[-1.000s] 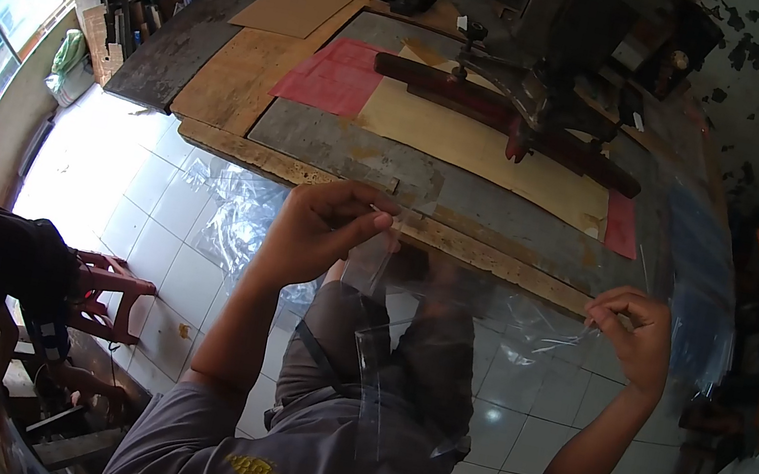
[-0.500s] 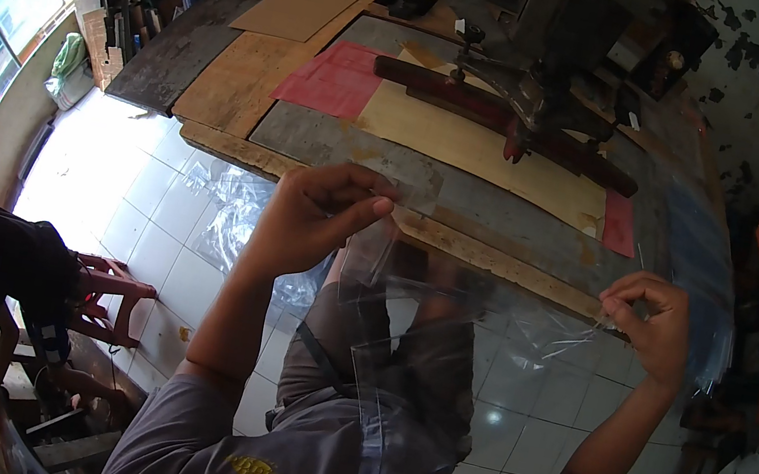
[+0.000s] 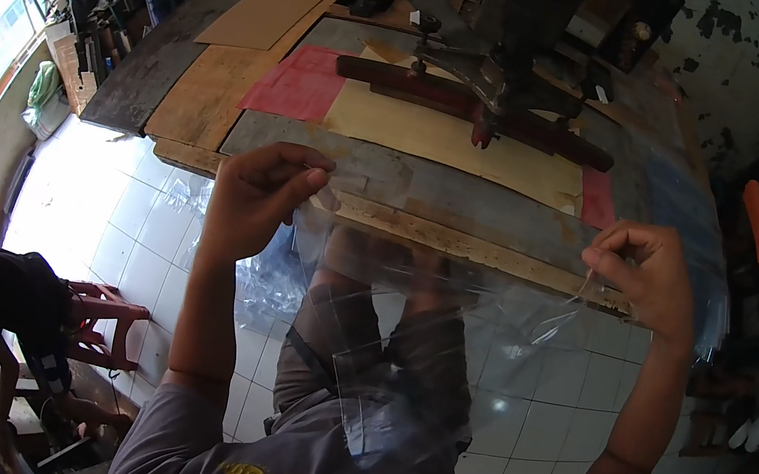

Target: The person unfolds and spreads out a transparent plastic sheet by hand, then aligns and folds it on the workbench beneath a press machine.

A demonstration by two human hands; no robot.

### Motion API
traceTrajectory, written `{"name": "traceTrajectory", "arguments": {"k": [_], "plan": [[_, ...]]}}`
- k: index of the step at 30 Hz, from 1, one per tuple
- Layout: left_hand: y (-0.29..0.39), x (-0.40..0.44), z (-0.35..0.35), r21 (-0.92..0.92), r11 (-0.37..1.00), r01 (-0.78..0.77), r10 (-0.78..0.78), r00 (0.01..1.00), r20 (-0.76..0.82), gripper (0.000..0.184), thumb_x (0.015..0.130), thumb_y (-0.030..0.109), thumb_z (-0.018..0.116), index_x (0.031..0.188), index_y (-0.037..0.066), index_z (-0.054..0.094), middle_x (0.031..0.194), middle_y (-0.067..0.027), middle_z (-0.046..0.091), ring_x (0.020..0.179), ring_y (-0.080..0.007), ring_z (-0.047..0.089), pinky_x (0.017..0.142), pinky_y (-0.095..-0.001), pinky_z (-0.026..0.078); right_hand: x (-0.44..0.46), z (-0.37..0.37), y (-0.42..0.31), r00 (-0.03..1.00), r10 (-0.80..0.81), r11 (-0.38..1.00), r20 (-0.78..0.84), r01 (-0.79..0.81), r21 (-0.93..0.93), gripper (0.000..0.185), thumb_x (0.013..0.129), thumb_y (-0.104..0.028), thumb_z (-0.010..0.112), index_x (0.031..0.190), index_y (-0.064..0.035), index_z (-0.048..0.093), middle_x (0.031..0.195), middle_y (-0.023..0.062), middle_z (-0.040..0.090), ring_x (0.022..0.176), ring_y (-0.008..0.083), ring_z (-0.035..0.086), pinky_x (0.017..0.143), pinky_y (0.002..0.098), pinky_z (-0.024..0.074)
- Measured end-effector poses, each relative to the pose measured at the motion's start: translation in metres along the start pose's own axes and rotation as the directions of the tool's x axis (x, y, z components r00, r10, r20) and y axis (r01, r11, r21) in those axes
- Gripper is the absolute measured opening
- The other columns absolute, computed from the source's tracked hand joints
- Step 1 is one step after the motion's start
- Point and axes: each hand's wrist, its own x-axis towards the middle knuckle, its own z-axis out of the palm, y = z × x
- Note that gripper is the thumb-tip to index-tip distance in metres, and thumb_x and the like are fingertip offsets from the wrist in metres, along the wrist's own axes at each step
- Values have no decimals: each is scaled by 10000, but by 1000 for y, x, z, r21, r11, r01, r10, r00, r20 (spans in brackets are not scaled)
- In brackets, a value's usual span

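A clear plastic sheet (image 3: 450,300) hangs between my two hands, in front of my lap and the bench edge. My left hand (image 3: 263,191) pinches its upper left corner between thumb and fingers. The upper right part is pinched by my right hand (image 3: 640,268), just over the wooden front edge (image 3: 459,248) of the bench. Being see-through, the sheet shows its outline only in part; whether it is a bag I cannot tell. Beyond my hands, a dark press bar (image 3: 483,113) stands over a yellow sheet (image 3: 458,139) and red pieces (image 3: 295,80) on the grey worktop (image 3: 382,164).
Brown cardboard (image 3: 272,10) lies at the back left of the bench. A stack of clear plastic (image 3: 685,230) hangs over its right side. Another person (image 3: 4,293) sits low at the left, near a red stool (image 3: 106,321). More crumpled plastic (image 3: 271,279) lies below the bench.
My left hand has moved left and my right hand slightly up, so they are farther apart and the plastic sheet is spread wider. The view has shifted a little too.
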Motion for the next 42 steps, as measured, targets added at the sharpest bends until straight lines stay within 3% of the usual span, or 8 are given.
{"name": "traceTrajectory", "arguments": {"k": [3, 6, 13, 16, 19, 30, 42], "plan": [[-2, 1, -7, 32, 999, -40, 40, 999, -5, 190, 982, 123, 732, 1098, -27, 731, 778, -42, 734, 599, -70, 646, 502, -208, 439, 3, 0, -5, 999, 30, 1000, 30, -30, 0, 174, 872, -105, 826, 767, -9, 727, 746, 32, 717, 641, 64, 629, 597, 241, 482], [-2, -2, -11, -16, 1000, -1, 1, 1000, -22, 189, 962, 145, 776, 1080, -2, 761, 816, -2, 750, 609, -9, 554, 525, -192, 404, 6, 2, -7, 994, 89, 995, 64, -92, 34, 190, 871, -120, 836, 770, -16, 714, 747, 34, 716, 645, 64, 629, 591, 236, 480], [-6, -8, -21, -26, 999, 25, -25, 1000, -9, 184, 949, 125, 783, 1073, -8, 759, 799, -10, 746, 612, -19, 586, 526, -196, 419, 12, 6, -9, 952, 171, 974, 252, -202, 104, 222, 859, -146, 851, 768, -28, 686, 747, 46, 724, 671, 76, 648, 597, 233, 478], [-6, -14, -23, -6, 999, 32, -32, 999, 5, 174, 948, 113, 779, 1071, -8, 757, 797, -17, 747, 620, -30, 615, 528, -198, 429, 13, 9, -14, 900, 296, 948, 321, -318, 15, 234, 850, -163, 860, 765, -34, 685, 741, 51, 728, 668, 76, 649, 595, 230, 469], [-5, -20, -25, 6, 998, 56, -56, 998, 18, 163, 950, 103, 770, 1068, -7, 754, 795, -27, 750, 630, -43, 641, 529, -199, 436, 12, 13, -8, 885, 307, 944, 350, -330, 7, 208, 842, -49, 843, 751, -24, 657, 803, 82, 743, 701, 104, 686, 658, 247, 533], [-13, -24, -27, -6, 997, 76, -75, 995, 58, 142, 975, 76, 719, 1076, -25, 721, 810, -101, 775, 616, -114, 714, 528, -204, 470, 7, 19, -5, 918, 267, 958, 294, -286, 23, 257, 838, -61, 864, 765, -50, 618, 790, 74, 733, 698, 104, 691, 652, 250, 555], [-20, -25, -24, -53, 997, 49, -45, 996, 71, 142, 980, 38, 698, 1086, -55, 714, 803, -133, 770, 600, -132, 705, 502, -221, 475, 4, 21, -1, 938, 227, 972, 261, -236, 3, 269, 830, -46, 868, 770, -59, 606, 814, 63, 731, 719, 87, 684, 662, 245, 549]]}}
